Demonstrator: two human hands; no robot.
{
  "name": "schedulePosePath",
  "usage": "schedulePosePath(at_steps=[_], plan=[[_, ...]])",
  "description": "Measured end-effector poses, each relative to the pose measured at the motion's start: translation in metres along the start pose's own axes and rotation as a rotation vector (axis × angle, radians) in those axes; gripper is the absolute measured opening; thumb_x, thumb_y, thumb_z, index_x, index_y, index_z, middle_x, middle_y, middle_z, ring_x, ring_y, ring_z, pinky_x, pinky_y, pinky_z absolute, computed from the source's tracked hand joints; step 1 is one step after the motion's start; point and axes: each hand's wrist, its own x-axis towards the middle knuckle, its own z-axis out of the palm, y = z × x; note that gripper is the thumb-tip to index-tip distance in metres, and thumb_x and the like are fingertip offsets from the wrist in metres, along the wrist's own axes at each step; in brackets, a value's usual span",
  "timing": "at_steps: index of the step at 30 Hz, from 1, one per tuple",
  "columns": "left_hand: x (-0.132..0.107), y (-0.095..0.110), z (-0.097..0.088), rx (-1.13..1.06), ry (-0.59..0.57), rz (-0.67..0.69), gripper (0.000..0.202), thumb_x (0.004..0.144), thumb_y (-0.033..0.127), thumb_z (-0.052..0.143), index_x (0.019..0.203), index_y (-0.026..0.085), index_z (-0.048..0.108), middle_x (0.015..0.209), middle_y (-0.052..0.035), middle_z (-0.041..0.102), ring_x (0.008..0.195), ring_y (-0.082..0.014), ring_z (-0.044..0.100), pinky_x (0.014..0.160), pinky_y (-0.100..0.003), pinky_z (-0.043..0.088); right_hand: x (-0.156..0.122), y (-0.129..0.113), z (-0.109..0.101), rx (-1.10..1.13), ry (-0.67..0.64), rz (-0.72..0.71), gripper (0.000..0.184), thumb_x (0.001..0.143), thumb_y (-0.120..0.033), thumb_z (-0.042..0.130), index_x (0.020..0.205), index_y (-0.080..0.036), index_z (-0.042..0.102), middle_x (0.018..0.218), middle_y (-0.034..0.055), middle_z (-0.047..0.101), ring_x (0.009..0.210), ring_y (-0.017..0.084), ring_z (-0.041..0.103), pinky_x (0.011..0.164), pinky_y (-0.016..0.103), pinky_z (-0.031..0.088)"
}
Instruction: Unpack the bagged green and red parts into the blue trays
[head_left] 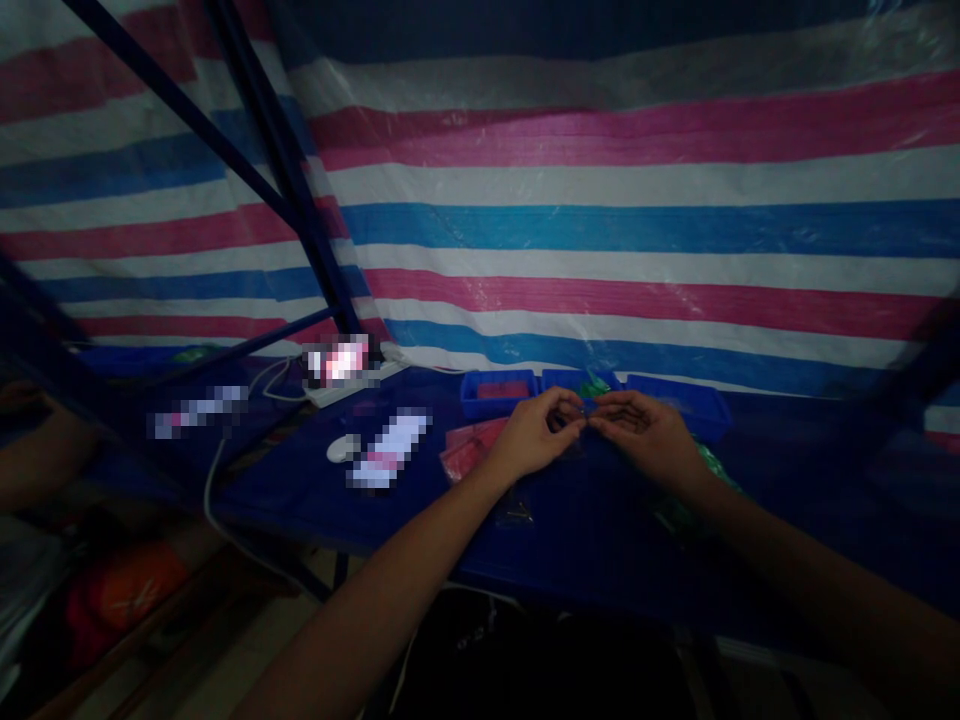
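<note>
Over the blue table, my left hand (541, 430) and my right hand (646, 430) meet fingertip to fingertip. Both are closed in a pinch, and what lies between the fingers is too small and dark to name. Beside my left wrist lie red plastic bags (466, 450). A small clear bag (514, 510) rests on the table below that hand. Green plastic packets (714, 460) lie partly hidden by my right forearm. Behind the hands stand a blue tray with red packets (501, 390), a blue tray with green packets (592, 385) and another blue tray (686, 405).
Left of my hands on the table (315, 500) are a blurred-out phone-like object (394, 450), a round white object (343, 448) and a white power strip (356, 383) with cables. A blue metal frame (292, 190) and a striped sheet (637, 230) stand behind. At far left shows another person's arm (45, 455).
</note>
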Motion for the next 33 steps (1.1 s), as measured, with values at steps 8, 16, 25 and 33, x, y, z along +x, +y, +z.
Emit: schedulePosePath(at_steps=[8,16,25,33], plan=[[0.0,0.0,-0.001,-0.159,-0.063,-0.023,0.032,0.1,0.027,0.049,0.126,0.021,0.065,0.103,-0.0067,0.075,0.091,-0.0179,0.07,0.082,-0.031,0.053,-0.004,-0.009,-0.004,-0.586,0.051,-0.357,0.023,0.09,-0.029,0.066,0.113,-0.024,0.068,0.1,0.0069,0.073,0.086,0.024,0.069,0.08,0.042,0.056],[0.002,-0.011,0.003,-0.246,0.026,-0.124,0.027,0.092,0.033,0.064,0.112,0.016,0.069,0.107,-0.0097,0.073,0.095,-0.0197,0.069,0.083,-0.03,0.053,-0.005,-0.015,-0.002,-0.524,-0.005,-0.38,0.02,0.09,-0.034,0.068,0.108,-0.026,0.069,0.104,0.0066,0.073,0.099,0.026,0.069,0.09,0.044,0.056],[0.0,-0.009,0.008,-0.227,-0.028,-0.089,0.032,0.087,0.025,0.069,0.113,0.019,0.053,0.093,-0.0044,0.073,0.079,-0.0147,0.069,0.069,-0.025,0.051,0.001,-0.001,0.001,-0.075,-0.035,-0.015,0.04,0.083,-0.041,0.076,0.117,-0.022,0.066,0.109,0.0102,0.075,0.102,0.027,0.072,0.093,0.045,0.059],[0.0,-0.001,0.004,-0.083,0.01,-0.05,0.031,0.088,0.022,0.066,0.114,0.021,0.05,0.095,-0.0038,0.074,0.074,-0.0136,0.067,0.067,-0.025,0.049,0.002,-0.006,-0.002,0.019,-0.034,0.062,0.042,0.077,-0.044,0.081,0.108,-0.021,0.067,0.099,0.0093,0.077,0.094,0.025,0.075,0.092,0.045,0.059]])
